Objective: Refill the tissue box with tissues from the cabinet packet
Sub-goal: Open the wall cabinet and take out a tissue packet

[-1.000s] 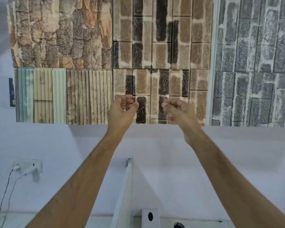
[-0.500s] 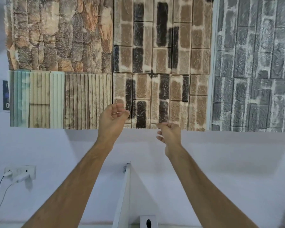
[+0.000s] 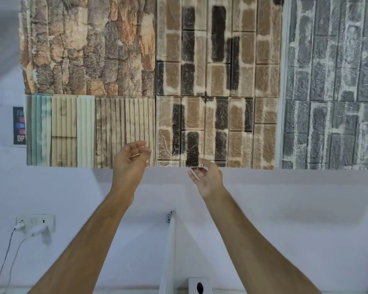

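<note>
Both my arms are stretched out in front of me toward the wall. My left hand [image 3: 130, 161] is raised before the wall panels, its fingers loosely curled and apart, holding nothing. My right hand [image 3: 206, 177] is a little lower, palm turned up, fingers spread, also holding nothing. No tissue box, tissue packet or cabinet shows in this view.
Stone, brick and wood-look sample panels [image 3: 179, 81] cover the upper wall. A white thin panel edge [image 3: 170, 247] and a white stand with a dark hole [image 3: 199, 286] rise at the bottom centre. A wall socket with plugs and cables [image 3: 35, 224] sits lower left; a small poster [image 3: 19, 125] hangs at left.
Both hands went from loosely closed fists to open fingers. My right hand dropped lower and turned palm up; the left hand also sank slightly. The view shifted a little.
</note>
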